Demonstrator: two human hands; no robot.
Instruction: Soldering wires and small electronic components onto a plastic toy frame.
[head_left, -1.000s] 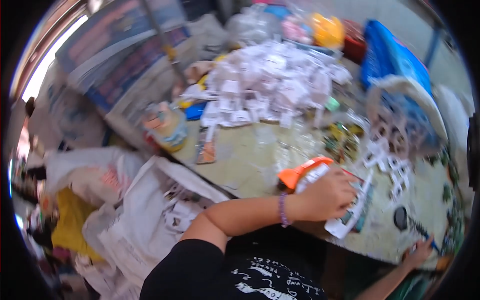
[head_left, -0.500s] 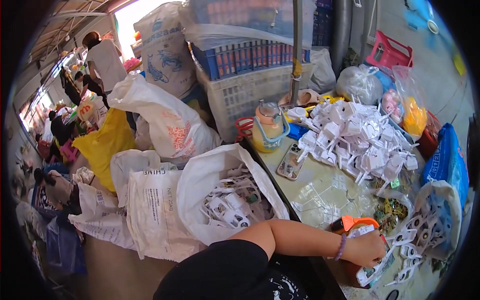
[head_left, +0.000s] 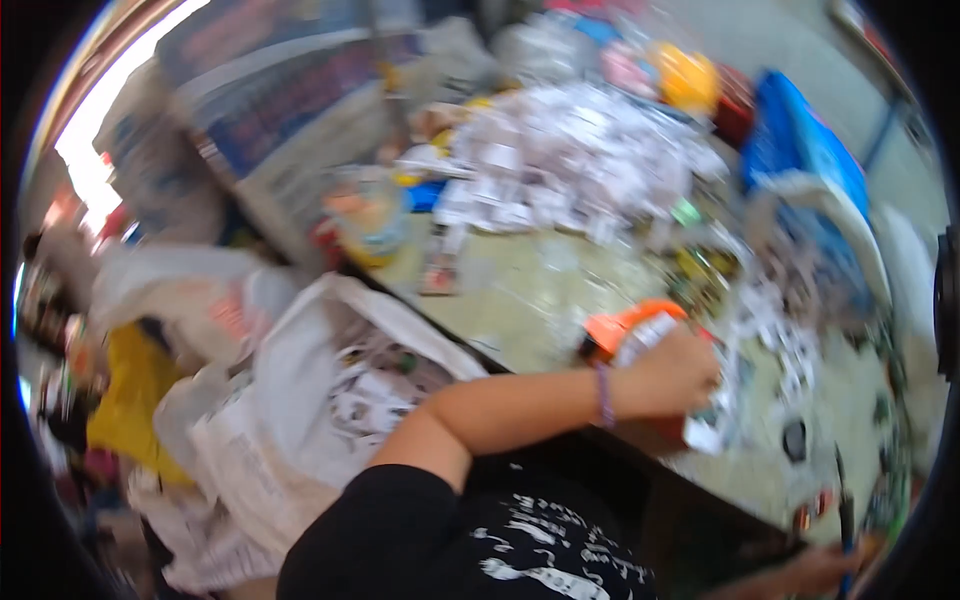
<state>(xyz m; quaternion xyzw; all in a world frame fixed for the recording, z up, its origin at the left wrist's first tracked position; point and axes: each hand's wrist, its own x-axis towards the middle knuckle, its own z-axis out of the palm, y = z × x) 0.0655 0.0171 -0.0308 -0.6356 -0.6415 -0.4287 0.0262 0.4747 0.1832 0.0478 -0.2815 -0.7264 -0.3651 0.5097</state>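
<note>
My left hand (head_left: 678,372), with a purple bead bracelet at the wrist, is closed with its fingers curled down over a small reddish box (head_left: 655,434) of white plastic parts. Whatever the fingers hold is hidden and blurred. Against the box's far side lies an orange-and-black object (head_left: 628,326), its kind unclear. At the lower right edge, my right hand (head_left: 835,570) is closed around a slim, upright, pen-like tool (head_left: 847,525), dark above and blue lower down. Beside the box, white plastic frames (head_left: 785,345) are strewn on the table (head_left: 520,325).
A large heap of white plastic parts (head_left: 570,160) covers the table's far side. An open white sack (head_left: 290,350) of parts stands left of the table. Farther right are a blue bag (head_left: 800,140) and an open bag of parts (head_left: 825,255). A small dark disc (head_left: 794,440) lies nearer me.
The view has swung right and down, blurring the picture. My right hand with the pen-like tool has come into view. My left hand stays over the box.
</note>
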